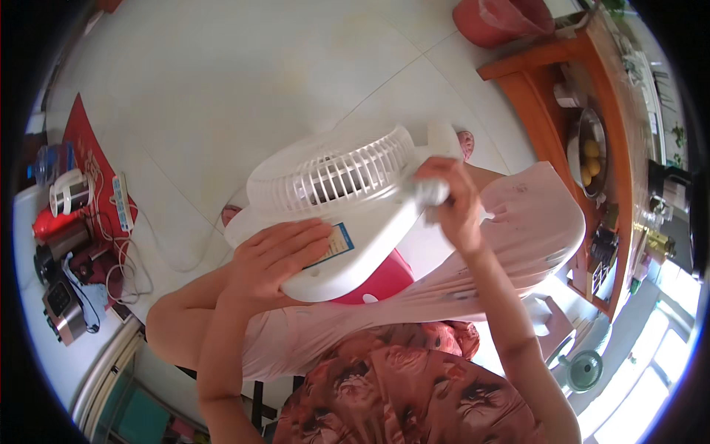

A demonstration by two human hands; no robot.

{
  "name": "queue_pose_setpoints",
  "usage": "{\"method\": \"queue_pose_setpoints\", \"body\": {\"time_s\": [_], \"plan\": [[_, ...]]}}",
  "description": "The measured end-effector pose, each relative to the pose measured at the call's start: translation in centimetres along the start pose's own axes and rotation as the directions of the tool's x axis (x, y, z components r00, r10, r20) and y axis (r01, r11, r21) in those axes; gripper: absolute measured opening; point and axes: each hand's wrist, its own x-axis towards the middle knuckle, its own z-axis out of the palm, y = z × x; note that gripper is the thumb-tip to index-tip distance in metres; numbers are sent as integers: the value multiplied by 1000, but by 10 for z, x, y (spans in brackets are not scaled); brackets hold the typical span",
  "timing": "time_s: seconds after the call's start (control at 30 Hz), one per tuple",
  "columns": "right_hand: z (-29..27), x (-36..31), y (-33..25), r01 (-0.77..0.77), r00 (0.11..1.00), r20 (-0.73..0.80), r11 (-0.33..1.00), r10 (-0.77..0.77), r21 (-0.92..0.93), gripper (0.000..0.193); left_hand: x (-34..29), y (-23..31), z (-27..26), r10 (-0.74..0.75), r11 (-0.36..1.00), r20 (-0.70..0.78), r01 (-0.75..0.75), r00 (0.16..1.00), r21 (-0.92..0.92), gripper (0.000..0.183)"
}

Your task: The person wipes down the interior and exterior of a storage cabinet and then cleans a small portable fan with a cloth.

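A white electric fan (384, 222) with a slatted round grille lies tilted across my lap. My left hand (285, 255) is spread flat on its smooth near side, fingers stretched beside a blue-edged label (336, 244). My right hand (457, 200) is closed around a pale, bunched thing like a cloth (430, 192), against the fan's right end. Motion blurs that hand and what it holds. Below the fan, a bright pink piece (392, 277) shows between the fan and my pale pink trousers.
To the left, a red mat (89, 163) lies near a power strip (122, 203), loose cords and small appliances. A wooden shelf unit (532, 89) stands right, holding a metal bowl (584, 155) of yellow fruit. A red bucket (503, 21) is at the far right.
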Motion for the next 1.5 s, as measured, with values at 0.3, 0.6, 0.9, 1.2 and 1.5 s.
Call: {"method": "queue_pose_setpoints", "body": {"time_s": [0.3, 0.6, 0.9, 1.2, 1.5], "plan": [[21, 5, 44, -195, 893, -403, 979, 201, 58, 33, 16, 11, -46, -635, 717, 29, 603, 772, -349, 84], [42, -29, 6, -190, 932, -315, 982, 179, -5, 43, 29, -23, -17, -353, 917, -681, 381, 641, -116, 12], [12, -14, 55, -193, 917, -392, 943, 75, -270, 42, 66, -16, -9, -35, 969, -651, 186, 758, 163, 17], [-15, -15, 37, -194, 944, -324, 899, 62, -393, 39, 78, -23, -13, -112, 935, -694, 312, 711, 168, 19], [-37, -15, 144, -491, 833, 9, 745, 554, -451, 21, 80, 1, -1, 245, 945, -447, -109, 860, 308, 19]]}}
